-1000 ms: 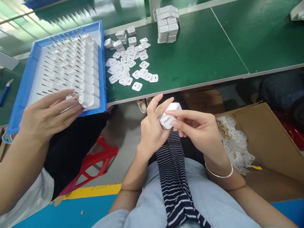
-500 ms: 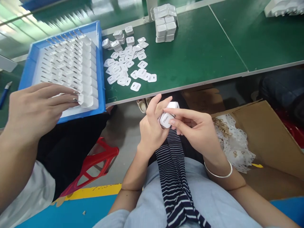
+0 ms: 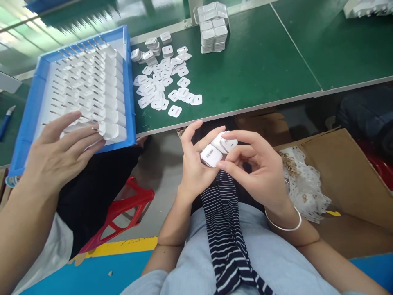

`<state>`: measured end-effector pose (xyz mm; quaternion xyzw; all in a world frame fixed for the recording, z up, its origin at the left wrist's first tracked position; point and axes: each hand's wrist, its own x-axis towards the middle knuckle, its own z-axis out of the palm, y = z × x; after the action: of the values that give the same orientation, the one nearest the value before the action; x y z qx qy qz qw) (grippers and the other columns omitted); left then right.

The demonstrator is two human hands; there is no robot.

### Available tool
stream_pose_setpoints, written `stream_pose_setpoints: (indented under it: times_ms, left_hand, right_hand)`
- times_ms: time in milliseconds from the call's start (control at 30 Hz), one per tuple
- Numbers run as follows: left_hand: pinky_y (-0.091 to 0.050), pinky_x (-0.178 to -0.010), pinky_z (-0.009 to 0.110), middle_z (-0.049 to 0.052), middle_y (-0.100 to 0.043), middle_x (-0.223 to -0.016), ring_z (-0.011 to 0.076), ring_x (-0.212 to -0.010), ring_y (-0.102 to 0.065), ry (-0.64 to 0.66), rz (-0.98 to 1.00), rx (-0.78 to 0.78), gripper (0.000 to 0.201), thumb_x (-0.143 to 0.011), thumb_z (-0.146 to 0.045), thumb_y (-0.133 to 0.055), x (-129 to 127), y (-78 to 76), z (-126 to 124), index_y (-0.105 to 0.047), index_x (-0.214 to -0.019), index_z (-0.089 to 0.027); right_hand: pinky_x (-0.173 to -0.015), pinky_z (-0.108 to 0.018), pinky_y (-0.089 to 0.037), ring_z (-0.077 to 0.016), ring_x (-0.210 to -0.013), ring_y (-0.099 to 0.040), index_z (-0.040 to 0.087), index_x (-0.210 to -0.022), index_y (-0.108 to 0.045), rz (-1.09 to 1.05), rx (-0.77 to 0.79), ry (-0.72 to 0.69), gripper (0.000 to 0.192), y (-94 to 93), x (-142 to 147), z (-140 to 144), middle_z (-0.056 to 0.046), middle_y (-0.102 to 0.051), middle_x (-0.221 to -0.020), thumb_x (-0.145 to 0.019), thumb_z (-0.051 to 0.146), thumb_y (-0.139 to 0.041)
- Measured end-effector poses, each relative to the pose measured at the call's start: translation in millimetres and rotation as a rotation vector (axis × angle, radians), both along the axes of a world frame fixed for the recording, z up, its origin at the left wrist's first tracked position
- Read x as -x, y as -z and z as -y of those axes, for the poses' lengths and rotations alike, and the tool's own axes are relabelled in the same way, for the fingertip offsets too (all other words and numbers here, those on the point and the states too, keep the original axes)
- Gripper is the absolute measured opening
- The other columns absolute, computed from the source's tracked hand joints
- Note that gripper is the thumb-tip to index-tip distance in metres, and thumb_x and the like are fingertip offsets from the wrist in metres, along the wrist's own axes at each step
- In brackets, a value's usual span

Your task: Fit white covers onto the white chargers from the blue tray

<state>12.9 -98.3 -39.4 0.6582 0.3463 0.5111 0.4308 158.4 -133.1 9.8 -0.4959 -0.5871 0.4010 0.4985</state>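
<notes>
Two small white charger bodies are held in front of the person's lap, below the near edge of the table. The nearer one, a white charger (image 3: 211, 155) with grey lettering on its face, sits in the left hand (image 3: 195, 164), whose fingers pinch it from behind and above. The second white charger (image 3: 226, 143) touches the first at its upper right, and the right hand (image 3: 256, 172) pinches it between thumb and curled forefinger.

On the green table (image 3: 260, 69) lies a loose heap of flat white plug plates (image 3: 162, 84), each with two slots. Behind the heap are a few thicker white caps (image 3: 149, 51), and further back a neat stack of white housings (image 3: 213, 30).

At the left a blue tray (image 3: 130, 86) overhangs the table's edge. It holds rows of white chargers (image 3: 92, 86) packed close, their metal prongs pointing away to the left. Another person's hand (image 3: 57, 157) rests flat on the near rows of the tray, fingers spread.

To the right, below the table, an open cardboard box (image 3: 346, 172) holds white perforated wrapping (image 3: 305, 188) with some brownish bits on it that are too small to make out. A red plastic stool (image 3: 123, 213) stands on the floor between the two people.
</notes>
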Motion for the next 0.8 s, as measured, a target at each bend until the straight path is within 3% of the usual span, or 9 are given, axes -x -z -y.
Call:
stream_pose_setpoints:
  times_ms: [167,267,333,467,633,800]
  left_hand:
    - [-0.055,-0.099,0.040,0.010,-0.071,-0.127,0.0224,-0.112,-0.072,0.080,0.137,0.136,0.080,-0.082,-0.036,-0.081,2.0,-9.1,-0.3,-0.028,-0.142,-0.030]
    - [-0.056,-0.094,0.038,0.008,-0.074,-0.119,0.0230,-0.106,-0.074,0.155,0.123,0.184,0.085,-0.076,-0.035,-0.086,7.0,-14.0,-1.0,-0.031,-0.141,-0.030]
    - [-0.056,-0.088,0.035,0.006,-0.075,-0.110,0.0221,-0.097,-0.075,0.188,0.081,0.218,0.087,-0.074,-0.034,-0.088,10.1,-17.3,-0.2,-0.033,-0.141,-0.029]
    - [-0.055,-0.080,0.030,0.004,-0.074,-0.104,0.0204,-0.093,-0.074,0.246,0.055,0.321,0.083,-0.075,-0.030,-0.087,12.4,-23.7,3.8,-0.034,-0.140,-0.029]
    - [-0.053,-0.072,0.025,0.001,-0.073,-0.097,0.0171,-0.086,-0.073,0.290,0.068,0.400,0.080,-0.077,-0.026,-0.085,11.0,-30.6,9.3,-0.033,-0.139,-0.029]
    - [-0.054,-0.072,0.027,-0.002,-0.068,-0.084,0.0187,-0.085,-0.072,0.280,0.061,0.433,0.082,-0.076,-0.028,-0.085,10.2,-35.9,12.9,-0.035,-0.140,-0.028]
  right_hand:
    - [-0.070,-0.034,-0.054,-0.0185,-0.083,-0.061,0.025,-0.113,-0.070,0.471,-0.440,-0.030,0.029,-3.9,-20.3,-6.6,-0.006,-0.064,-0.095,-0.086,0.018,-0.075]
    - [-0.090,-0.045,-0.055,-0.0274,-0.112,-0.064,0.022,-0.112,-0.071,0.636,-0.580,-0.151,0.023,-6.3,-26.8,-17.4,-0.012,-0.068,-0.121,-0.089,0.017,-0.071]
    - [-0.097,-0.047,-0.053,-0.0273,-0.117,-0.065,0.021,-0.112,-0.070,0.672,-0.644,-0.272,0.020,-8.4,-28.7,-24.5,-0.011,-0.071,-0.124,-0.092,0.016,-0.068]
    - [-0.091,-0.040,-0.057,-0.0217,-0.103,-0.072,0.016,-0.106,-0.070,0.616,-0.712,-0.436,0.015,-13.1,-32.9,-33.8,-0.009,-0.079,-0.108,-0.095,0.011,-0.063]
    - [-0.086,-0.040,-0.060,-0.0218,-0.097,-0.074,0.019,-0.105,-0.073,0.530,-0.628,-0.483,0.016,-17.6,-38.3,-33.5,-0.007,-0.080,-0.106,-0.095,0.012,-0.063]
    - [-0.094,-0.042,-0.058,-0.0241,-0.110,-0.072,0.017,-0.113,-0.070,0.488,-0.562,-0.513,0.021,-21.1,-39.1,-28.3,-0.011,-0.076,-0.118,-0.095,0.011,-0.062]
